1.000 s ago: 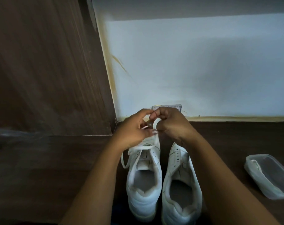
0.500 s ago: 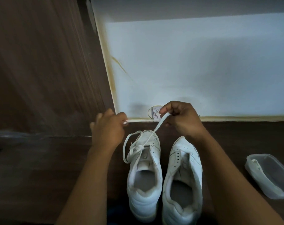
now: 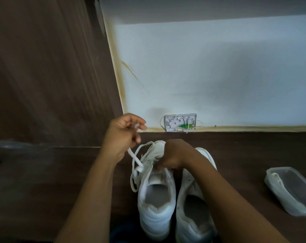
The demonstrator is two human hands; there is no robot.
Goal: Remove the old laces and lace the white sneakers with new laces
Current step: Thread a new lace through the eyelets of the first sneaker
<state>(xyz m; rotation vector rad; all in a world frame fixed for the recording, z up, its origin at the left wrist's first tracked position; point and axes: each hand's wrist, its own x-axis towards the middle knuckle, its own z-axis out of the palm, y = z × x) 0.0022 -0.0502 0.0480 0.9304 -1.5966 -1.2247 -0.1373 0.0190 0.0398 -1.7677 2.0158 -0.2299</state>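
2 sneakers [image 3: 173,199] side by side on the table [image 3: 43,181]; container [image 3: 292,192] right.

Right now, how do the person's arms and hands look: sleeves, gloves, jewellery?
No sleeves show anywhere in the frame. The left hand and the right hand wear no gloves, and no watch or bracelet shows at the wrists. A glint at the left fingers is unclear.

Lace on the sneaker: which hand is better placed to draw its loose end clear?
Left. The left hand pinches the lace, raised beside the laced sneaker; the right hand is down on the sneaker itself.
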